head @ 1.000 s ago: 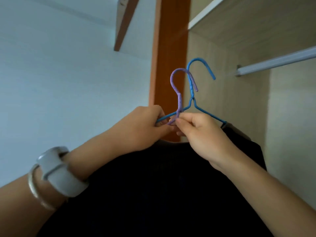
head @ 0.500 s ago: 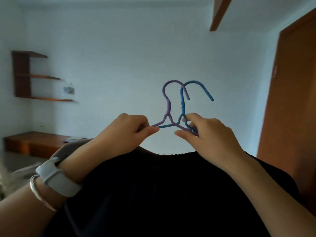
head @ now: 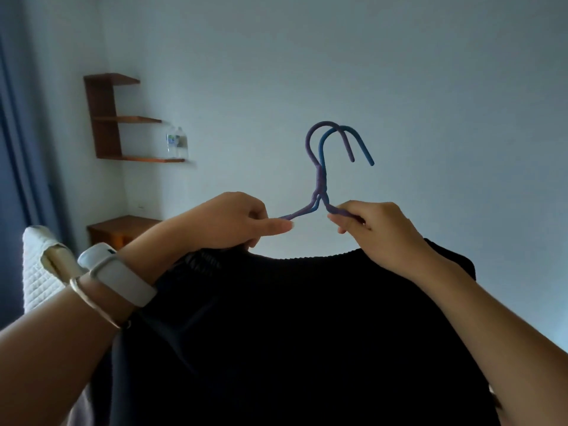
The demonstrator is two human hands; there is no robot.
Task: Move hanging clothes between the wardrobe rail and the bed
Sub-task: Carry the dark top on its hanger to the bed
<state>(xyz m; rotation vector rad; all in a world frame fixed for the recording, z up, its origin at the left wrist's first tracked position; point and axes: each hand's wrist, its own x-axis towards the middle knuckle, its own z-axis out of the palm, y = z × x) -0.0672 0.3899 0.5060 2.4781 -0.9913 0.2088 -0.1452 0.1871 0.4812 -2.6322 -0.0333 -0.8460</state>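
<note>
Pale wall (head: 399, 72), bottle (head: 176, 142) label blurred, left hand (head: 233, 221), right hand (head: 375, 229) pinch hangers (head: 319, 182)

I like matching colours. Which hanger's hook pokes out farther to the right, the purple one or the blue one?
The blue hanger: its hook tip ends farther right and a bit lower than the purple hanger's tip.

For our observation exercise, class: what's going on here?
A person holds up two wire hangers, one purple and one blue, with their hooks side by side. The left hand pinches their left arm and the right hand pinches the right arm. A dark garment hangs from them below. The hooks are on no rail. Behind them is only a wall with a shelf and a bottle.
</note>
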